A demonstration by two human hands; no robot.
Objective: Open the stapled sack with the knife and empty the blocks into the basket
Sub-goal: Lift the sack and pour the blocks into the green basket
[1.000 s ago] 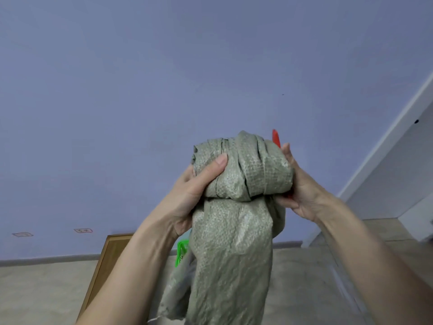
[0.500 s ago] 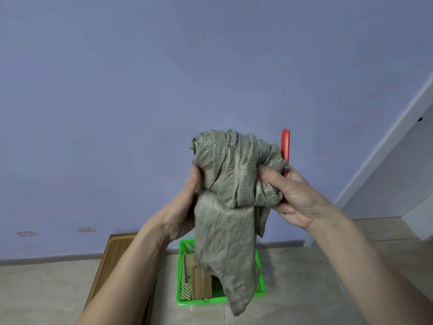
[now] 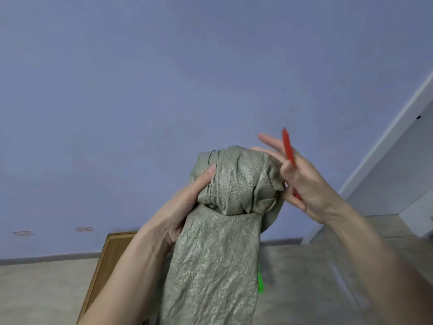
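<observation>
Gripping the sack [image 3: 225, 184], left hand [image 3: 187, 207]; right hand [image 3: 302, 181] pinches knife [image 3: 288, 153], fingers splayed.

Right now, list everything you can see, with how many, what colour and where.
sack: one, grey-green woven, centre, bunched at the top and hanging down.
knife: one, red, right of the sack's top.
basket: one, green, only a sliver showing behind the sack.
wooden panel: one, brown, lower left on the floor.
left hand: grips the sack's bunched top.
right hand: holds the knife, fingers spread.
</observation>
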